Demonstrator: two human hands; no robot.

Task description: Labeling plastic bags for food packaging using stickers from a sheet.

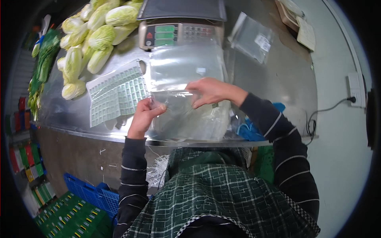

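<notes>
At the front of the metal table, both my hands are on a clear plastic bag [176,105]. My left hand [143,115] pinches its left edge between thumb and fingers. My right hand [212,91] bends over the bag's upper edge, its fingertips closed on the film and its thumb lower down. Beneath and beyond lies a stack of clear plastic bags [186,65], reaching up to the scale [180,33] with its lit green displays. Left of the bags is a creased sheet of printed labels [117,95].
Several napa cabbages [101,37] are heaped at the far left, with leafy greens [47,51] beyond them. A packet of clear bags [252,37] lies right of the scale. Blue plastic [252,129] rests by my right forearm. A cable [313,119] hangs at the right wall.
</notes>
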